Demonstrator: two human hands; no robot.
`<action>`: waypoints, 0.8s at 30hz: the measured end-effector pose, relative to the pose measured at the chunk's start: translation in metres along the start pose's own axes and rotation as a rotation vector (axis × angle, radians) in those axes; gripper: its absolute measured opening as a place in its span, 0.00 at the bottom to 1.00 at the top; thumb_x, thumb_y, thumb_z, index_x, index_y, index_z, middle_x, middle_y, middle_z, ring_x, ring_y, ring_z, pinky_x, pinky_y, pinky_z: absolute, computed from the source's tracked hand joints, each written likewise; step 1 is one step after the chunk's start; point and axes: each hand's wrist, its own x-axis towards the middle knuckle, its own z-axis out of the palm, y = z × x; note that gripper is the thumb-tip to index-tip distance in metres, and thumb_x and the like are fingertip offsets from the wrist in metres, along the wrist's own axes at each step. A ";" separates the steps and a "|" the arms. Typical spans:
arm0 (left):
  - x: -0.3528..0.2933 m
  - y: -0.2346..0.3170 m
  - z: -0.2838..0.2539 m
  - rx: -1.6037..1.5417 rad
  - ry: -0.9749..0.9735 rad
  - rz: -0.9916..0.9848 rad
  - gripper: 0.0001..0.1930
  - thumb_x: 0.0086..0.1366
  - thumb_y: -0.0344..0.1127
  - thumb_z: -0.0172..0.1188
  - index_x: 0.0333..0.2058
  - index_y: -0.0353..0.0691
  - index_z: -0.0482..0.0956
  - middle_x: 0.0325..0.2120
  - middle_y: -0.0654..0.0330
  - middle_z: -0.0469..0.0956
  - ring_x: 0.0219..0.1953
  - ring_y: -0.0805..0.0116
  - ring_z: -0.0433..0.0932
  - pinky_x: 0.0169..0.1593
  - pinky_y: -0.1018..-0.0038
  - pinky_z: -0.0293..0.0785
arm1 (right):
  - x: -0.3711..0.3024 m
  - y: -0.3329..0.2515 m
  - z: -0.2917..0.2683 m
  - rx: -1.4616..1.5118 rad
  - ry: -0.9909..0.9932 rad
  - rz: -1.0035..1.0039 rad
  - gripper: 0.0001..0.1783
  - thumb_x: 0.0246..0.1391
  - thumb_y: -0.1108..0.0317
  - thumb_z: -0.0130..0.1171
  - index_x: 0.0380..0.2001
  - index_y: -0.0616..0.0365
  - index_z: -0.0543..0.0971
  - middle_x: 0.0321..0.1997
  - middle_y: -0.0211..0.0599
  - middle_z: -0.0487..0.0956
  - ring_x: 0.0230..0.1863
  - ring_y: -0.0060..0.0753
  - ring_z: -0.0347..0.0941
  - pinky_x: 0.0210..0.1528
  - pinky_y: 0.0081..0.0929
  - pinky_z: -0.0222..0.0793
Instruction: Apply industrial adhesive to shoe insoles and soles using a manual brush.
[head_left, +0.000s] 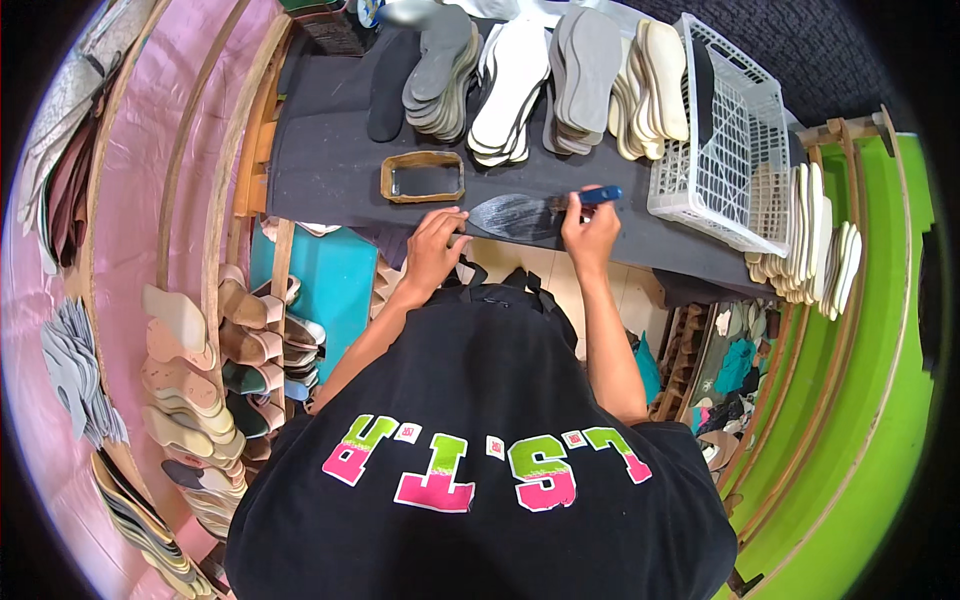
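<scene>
Left hand (436, 245) at 8 o'clock of dark insole (512, 214): fingers apart, tips by its end, seemingly steadying it. Right hand (591, 230) at 3 o'clock, clamped on blue-handled brush (601, 194). Dark insole lies along near edge of desk (325, 165), within easy reach. Tray (425, 197) at 10 o'clock, presumably handy for brush. Insole stacks (508, 85) at 12, white crate (715, 222) at 2, apparently out of hands' way.
</scene>
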 end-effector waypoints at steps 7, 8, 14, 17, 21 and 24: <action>0.004 -0.007 0.001 0.000 -0.025 0.031 0.15 0.54 0.27 0.78 0.37 0.37 0.80 0.46 0.57 0.88 0.57 0.54 0.84 0.56 0.61 0.81 | -0.014 -0.038 0.058 -0.035 -0.113 -0.255 0.07 0.60 0.74 0.68 0.41 0.59 0.82 0.36 0.47 0.83 0.38 0.53 0.82 0.41 0.43 0.78; 0.004 -0.007 0.001 0.008 -0.025 0.031 0.15 0.53 0.27 0.78 0.37 0.37 0.80 0.46 0.57 0.88 0.56 0.54 0.84 0.56 0.61 0.81 | -0.013 -0.037 0.063 0.001 -0.105 -0.267 0.08 0.60 0.73 0.68 0.41 0.60 0.81 0.35 0.48 0.83 0.35 0.53 0.82 0.39 0.43 0.78; 0.003 -0.009 -0.002 0.037 -0.033 0.033 0.15 0.53 0.28 0.79 0.37 0.38 0.82 0.45 0.58 0.88 0.56 0.54 0.84 0.56 0.61 0.80 | 0.004 0.010 -0.024 -0.104 0.135 0.081 0.10 0.63 0.71 0.68 0.43 0.63 0.80 0.32 0.49 0.85 0.32 0.48 0.86 0.35 0.40 0.81; 0.006 -0.008 0.000 0.043 -0.045 0.033 0.16 0.53 0.28 0.79 0.38 0.37 0.83 0.45 0.57 0.88 0.56 0.54 0.84 0.57 0.61 0.80 | 0.012 0.030 -0.063 -0.154 0.295 0.106 0.08 0.64 0.71 0.67 0.43 0.63 0.80 0.32 0.49 0.85 0.32 0.45 0.87 0.36 0.38 0.81; 0.004 -0.011 -0.001 0.050 -0.038 0.072 0.15 0.54 0.28 0.78 0.40 0.38 0.84 0.44 0.59 0.87 0.56 0.56 0.83 0.55 0.62 0.81 | -0.002 0.016 -0.033 -0.324 0.074 -0.150 0.09 0.62 0.72 0.67 0.43 0.62 0.79 0.32 0.49 0.82 0.32 0.57 0.81 0.36 0.46 0.77; 0.004 -0.011 0.001 0.051 -0.034 0.055 0.16 0.54 0.28 0.78 0.40 0.38 0.83 0.44 0.57 0.87 0.56 0.55 0.83 0.57 0.61 0.80 | -0.034 -0.010 0.009 -0.100 -0.036 -0.082 0.09 0.62 0.71 0.66 0.43 0.62 0.79 0.34 0.51 0.83 0.32 0.57 0.82 0.37 0.45 0.78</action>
